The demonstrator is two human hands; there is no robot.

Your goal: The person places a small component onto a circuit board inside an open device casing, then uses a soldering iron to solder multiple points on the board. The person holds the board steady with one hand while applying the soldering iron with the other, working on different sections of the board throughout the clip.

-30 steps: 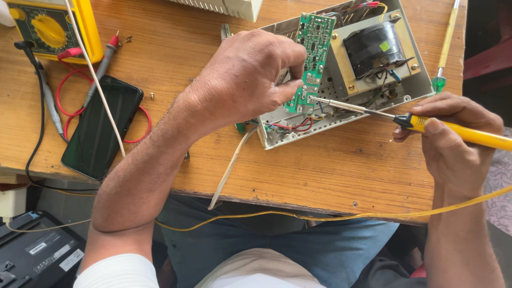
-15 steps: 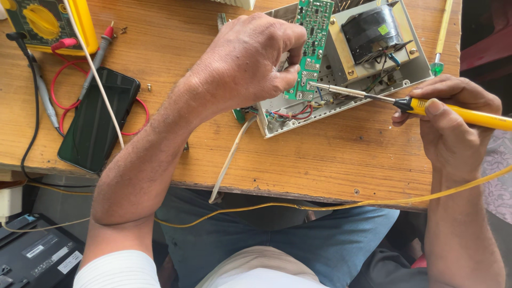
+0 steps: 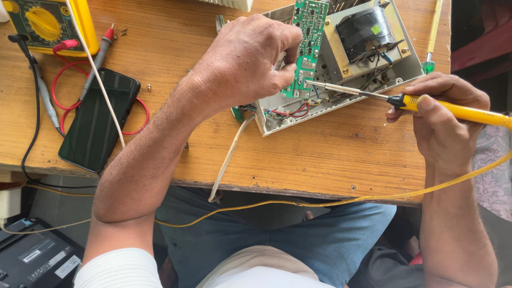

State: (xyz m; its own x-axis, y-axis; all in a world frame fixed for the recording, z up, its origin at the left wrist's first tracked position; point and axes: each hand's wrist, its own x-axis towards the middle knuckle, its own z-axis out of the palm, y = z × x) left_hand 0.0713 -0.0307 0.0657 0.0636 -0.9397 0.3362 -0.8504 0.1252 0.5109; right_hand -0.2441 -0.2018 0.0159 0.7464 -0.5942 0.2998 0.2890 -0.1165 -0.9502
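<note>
My left hand pinches a green circuit board and holds it on edge inside an open grey metal case. A dark wound transformer sits in that case behind the board. My right hand grips a yellow-handled soldering iron. Its metal tip touches the lower edge of the board, close to my left thumb. Red and other coloured wires lie in the case below the board.
On the wooden table, a black phone lies at the left among red and black probe leads. A yellow multimeter stands at the far left corner. A green-tipped screwdriver lies at the right. A yellow cord hangs along the front edge.
The view has shifted slightly. The iron's tip has stayed at the board's lower edge, and my left hand keeps its hold on the board.
</note>
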